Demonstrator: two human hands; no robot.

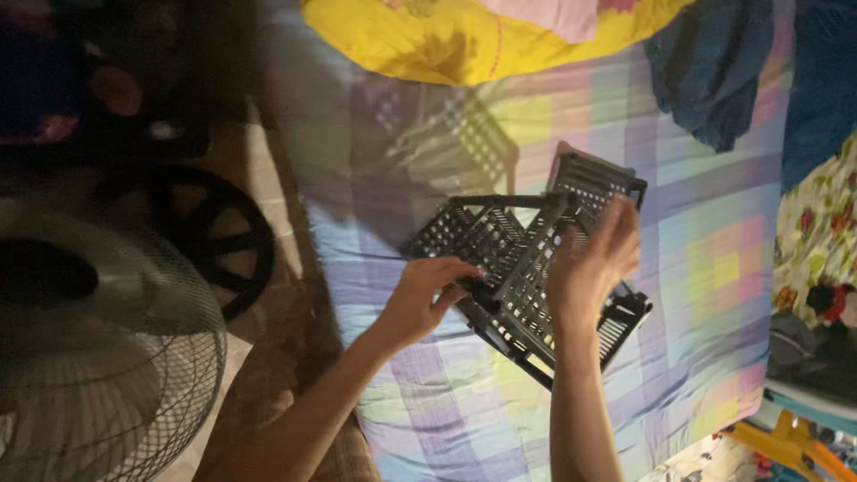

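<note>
A black plastic lattice crate [500,259], partly folded with its panels tilted, rests on a pastel checked bedsheet [705,268]. My left hand [427,290] grips the crate's lower left edge, fingers curled over a panel. My right hand [596,259] holds an upright perforated side panel near the crate's right side, the fingers wrapped round its top. Both forearms reach in from the bottom of the view.
A yellow cloth [455,36] lies at the top, dark blue clothes [714,71] at the upper right, floral fabric [821,232] at the right edge. A standing fan's wire guard [107,375] and its dark round base [210,236] stand on the floor to the left.
</note>
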